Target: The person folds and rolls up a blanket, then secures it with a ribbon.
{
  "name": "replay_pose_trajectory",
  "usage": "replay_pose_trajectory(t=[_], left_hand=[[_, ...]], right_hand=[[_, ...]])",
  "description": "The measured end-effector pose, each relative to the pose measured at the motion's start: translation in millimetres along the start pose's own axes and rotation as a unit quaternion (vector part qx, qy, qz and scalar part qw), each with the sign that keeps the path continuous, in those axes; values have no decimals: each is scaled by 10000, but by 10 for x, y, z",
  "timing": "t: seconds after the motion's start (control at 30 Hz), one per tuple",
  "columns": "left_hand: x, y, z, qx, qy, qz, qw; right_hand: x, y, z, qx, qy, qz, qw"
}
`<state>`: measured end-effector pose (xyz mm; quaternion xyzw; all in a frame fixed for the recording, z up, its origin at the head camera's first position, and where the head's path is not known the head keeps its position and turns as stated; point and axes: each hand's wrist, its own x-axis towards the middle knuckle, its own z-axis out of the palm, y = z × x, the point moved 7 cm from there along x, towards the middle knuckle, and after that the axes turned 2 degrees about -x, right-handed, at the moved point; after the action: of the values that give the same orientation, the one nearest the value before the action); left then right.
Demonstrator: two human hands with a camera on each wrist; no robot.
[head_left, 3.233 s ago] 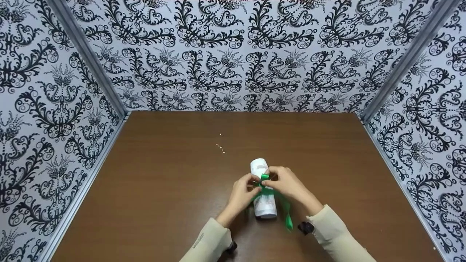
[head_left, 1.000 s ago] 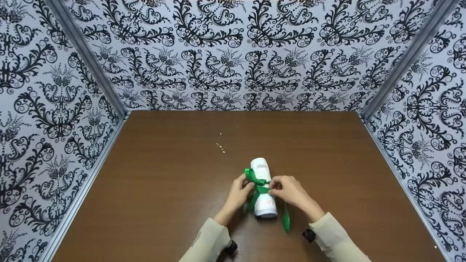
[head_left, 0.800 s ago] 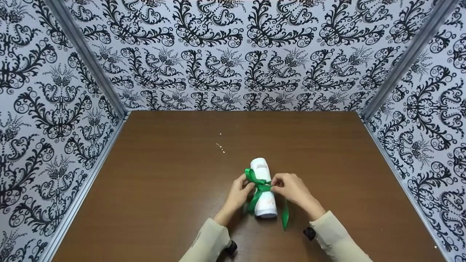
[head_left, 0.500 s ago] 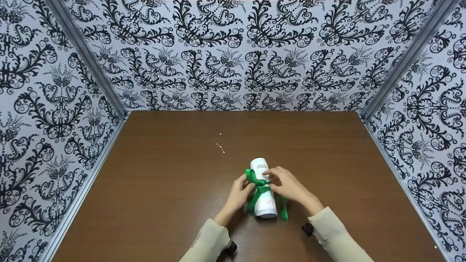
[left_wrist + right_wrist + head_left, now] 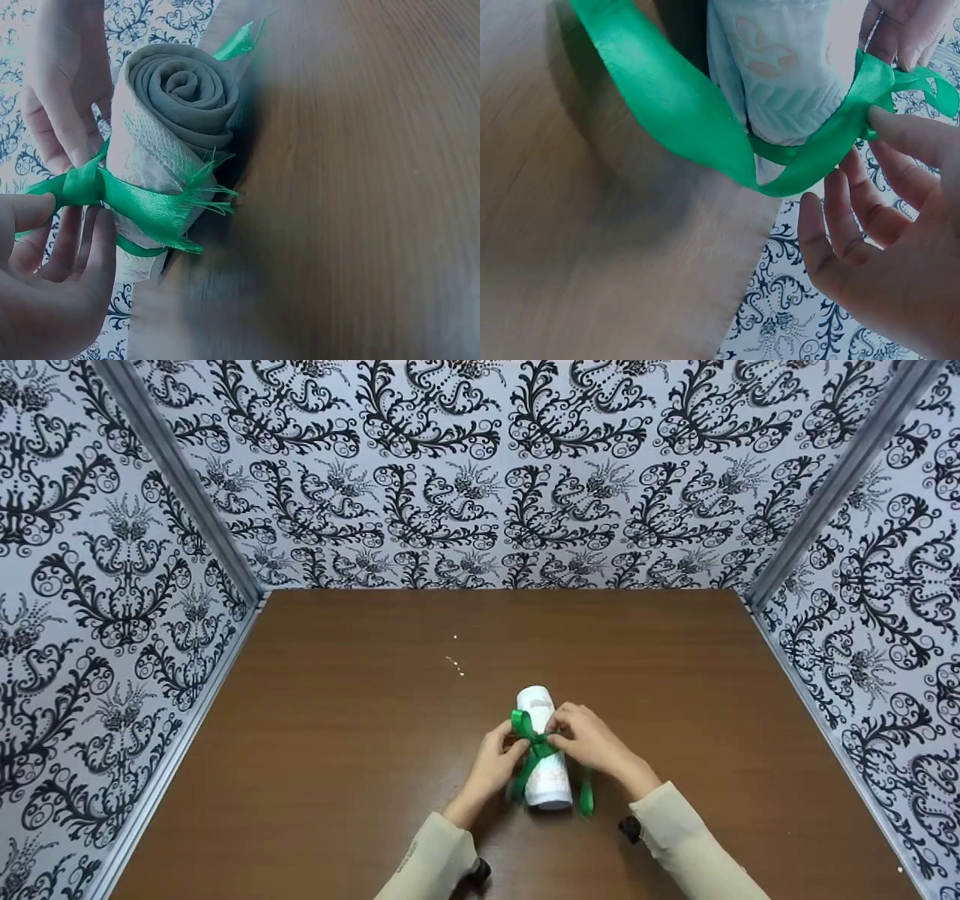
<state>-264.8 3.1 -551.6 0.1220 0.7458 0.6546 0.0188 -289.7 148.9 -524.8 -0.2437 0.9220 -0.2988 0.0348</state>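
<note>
A rolled white towel point(image 5: 549, 786) lies lengthwise on the table; its spiral end point(image 5: 184, 90) faces the left wrist camera. Green satin ribbon point(image 5: 529, 767) wraps its middle, with a knot on top and one loop standing up at the left. My left hand point(image 5: 491, 765) pinches that loop beside the knot between thumb and fingers. From the other side, my right hand point(image 5: 598, 742) pinches the ribbon at the knot; its other fingers point(image 5: 840, 210) are loosely bent. One frayed ribbon tail hangs at the left, and a longer tail point(image 5: 682, 112) trails to the right.
The brown wooden table point(image 5: 360, 720) has a few small pale specks point(image 5: 455, 664) beyond the towel. Walls covered in black-and-white scroll pattern point(image 5: 480, 472) stand at the back and both sides.
The right hand shifts from the towel's right edge up to the knot and takes the ribbon there. The gap in the ribbon by the knot has narrowed. The left hand keeps its pinch.
</note>
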Motion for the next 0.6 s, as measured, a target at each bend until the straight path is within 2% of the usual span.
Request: replay_pose_trajectory(t=[0.17,0.27,0.4,0.5,0.6], left_hand=[[-71,216,-42,16,17,-12,10000],[-82,233,-40,-112,3,-22,9999],[-33,31,-3,-472,-9,-167,9987],[7,-135,10,-711,-2,-312,9970],[18,-192,10,-815,6,-345,9961]], right_hand=[[-18,7,31,327,-54,-157,9993],[-25,0,28,570,46,-405,9975],[-31,6,8,731,195,-621,9952],[-37,14,9,813,122,-675,9943],[-40,26,17,798,55,-625,9948]])
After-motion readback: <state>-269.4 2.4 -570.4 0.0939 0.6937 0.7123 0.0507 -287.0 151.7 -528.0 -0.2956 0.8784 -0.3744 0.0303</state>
